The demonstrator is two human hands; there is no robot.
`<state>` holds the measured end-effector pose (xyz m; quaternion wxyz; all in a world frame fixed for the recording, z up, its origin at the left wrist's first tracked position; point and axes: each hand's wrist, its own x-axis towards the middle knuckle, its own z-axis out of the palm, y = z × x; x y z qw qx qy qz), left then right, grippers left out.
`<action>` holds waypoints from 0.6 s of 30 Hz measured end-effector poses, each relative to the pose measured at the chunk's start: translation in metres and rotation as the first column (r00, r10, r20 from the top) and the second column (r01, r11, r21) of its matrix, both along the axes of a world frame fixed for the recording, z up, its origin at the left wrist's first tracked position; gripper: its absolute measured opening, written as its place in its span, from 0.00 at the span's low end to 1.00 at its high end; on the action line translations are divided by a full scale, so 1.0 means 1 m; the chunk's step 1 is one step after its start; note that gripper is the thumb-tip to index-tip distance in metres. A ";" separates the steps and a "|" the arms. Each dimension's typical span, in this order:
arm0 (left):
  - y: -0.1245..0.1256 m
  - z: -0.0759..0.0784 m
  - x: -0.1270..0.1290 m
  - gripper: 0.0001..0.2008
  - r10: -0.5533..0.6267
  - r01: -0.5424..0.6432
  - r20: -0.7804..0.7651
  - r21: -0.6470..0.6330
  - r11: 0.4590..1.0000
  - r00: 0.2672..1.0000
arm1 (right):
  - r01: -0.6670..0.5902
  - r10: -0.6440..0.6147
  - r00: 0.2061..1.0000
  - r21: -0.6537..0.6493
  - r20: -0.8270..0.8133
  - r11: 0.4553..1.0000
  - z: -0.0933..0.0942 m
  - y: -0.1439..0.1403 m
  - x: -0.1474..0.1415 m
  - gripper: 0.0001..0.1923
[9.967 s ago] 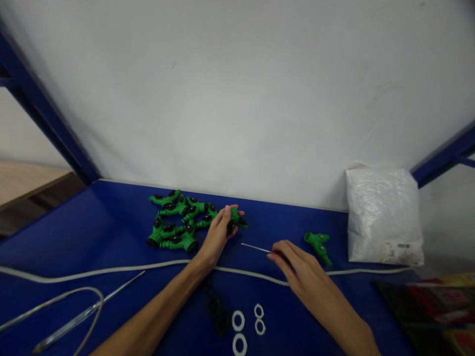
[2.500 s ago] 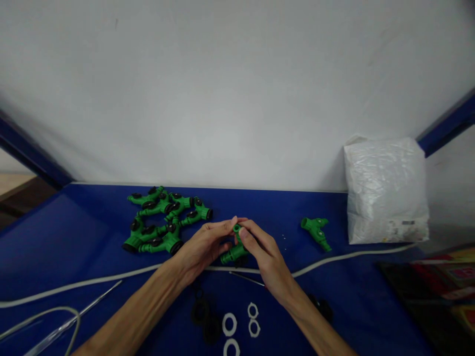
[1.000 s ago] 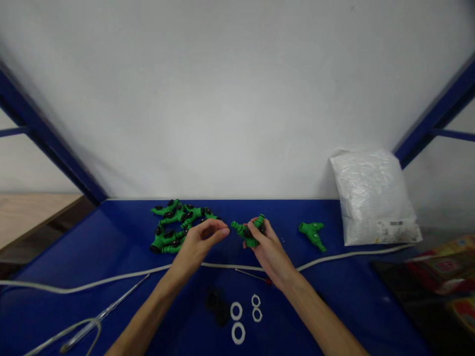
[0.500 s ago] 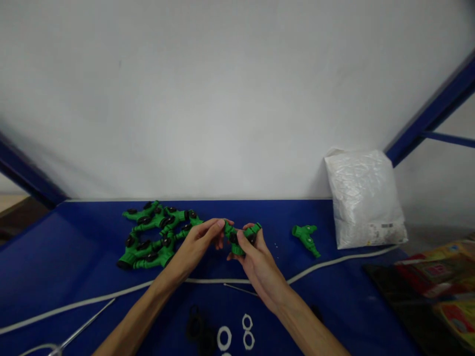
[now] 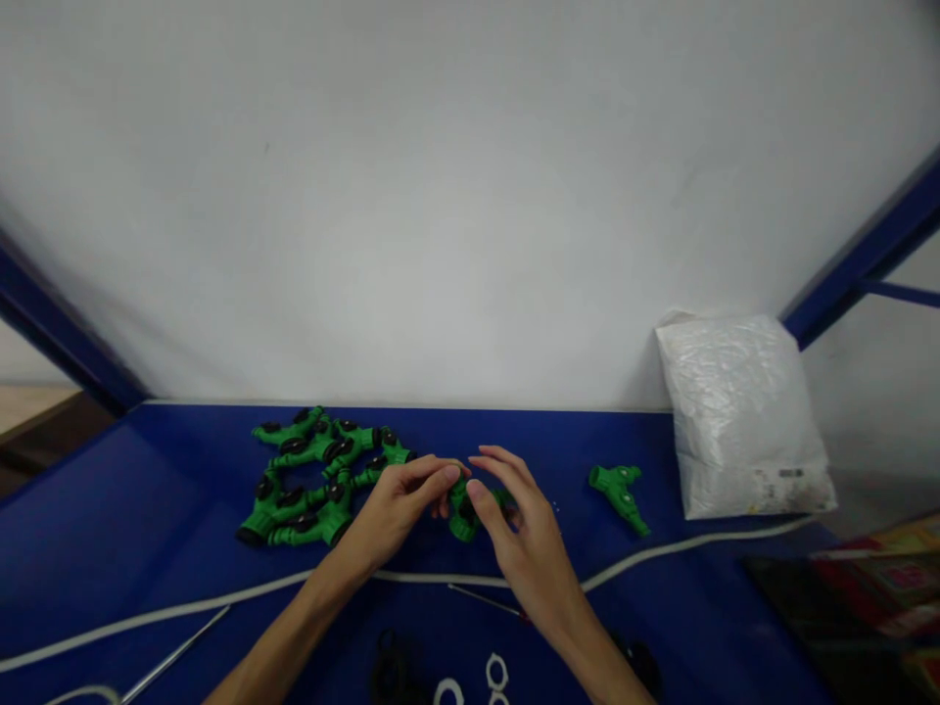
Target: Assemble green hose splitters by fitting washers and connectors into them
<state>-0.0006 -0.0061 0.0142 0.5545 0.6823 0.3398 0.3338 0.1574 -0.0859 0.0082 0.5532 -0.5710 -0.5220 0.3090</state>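
Observation:
Over the middle of the blue table, my left hand (image 5: 407, 499) pinches one arm of a green Y-shaped hose splitter (image 5: 462, 519) between thumb and fingertips. My right hand (image 5: 521, 524) is open on its other side, fingers raised and apart, partly covering the splitter; whether it touches the part is hard to see. To the left lies a cluster of several green hose splitters (image 5: 312, 529) with black knobs. One more green splitter (image 5: 618, 493), without black knobs, rests on the right.
A white cable (image 5: 220, 599) crosses the table. In front lie white rings (image 5: 497, 672), black rings (image 5: 389, 666) and a thin metal rod (image 5: 485, 597). A white plastic package (image 5: 741, 421) leans against the wall at right; colourful packets (image 5: 896, 587) lie beyond.
My right hand has loosened from the splitter and its fingers have spread and lifted. The left hand keeps its pinch. The whole view has shifted slightly.

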 end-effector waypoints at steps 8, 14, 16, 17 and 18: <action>-0.007 -0.001 0.003 0.20 -0.010 0.010 -0.002 -0.049 0.999 1.000 | -0.200 0.195 0.979 -0.112 -0.055 0.973 0.006 -0.007 -0.007 0.19; -0.007 -0.006 0.002 0.22 -0.011 0.024 0.073 -0.177 0.984 0.997 | -0.213 0.202 0.974 -0.118 -0.101 0.970 0.010 -0.007 -0.006 0.21; -0.007 -0.006 0.002 0.23 -0.025 0.047 0.106 -0.213 0.976 0.994 | -0.208 0.198 0.976 -0.125 -0.094 0.970 0.010 -0.007 -0.006 0.21; -0.007 -0.007 0.003 0.24 -0.032 0.059 0.120 -0.225 0.973 0.992 | -0.208 0.198 0.976 -0.122 -0.088 0.971 0.010 -0.007 -0.007 0.21; -0.008 -0.007 0.003 0.24 -0.037 0.067 0.132 -0.233 0.970 0.991 | -0.210 0.201 0.976 -0.115 -0.082 0.971 0.011 -0.007 -0.007 0.21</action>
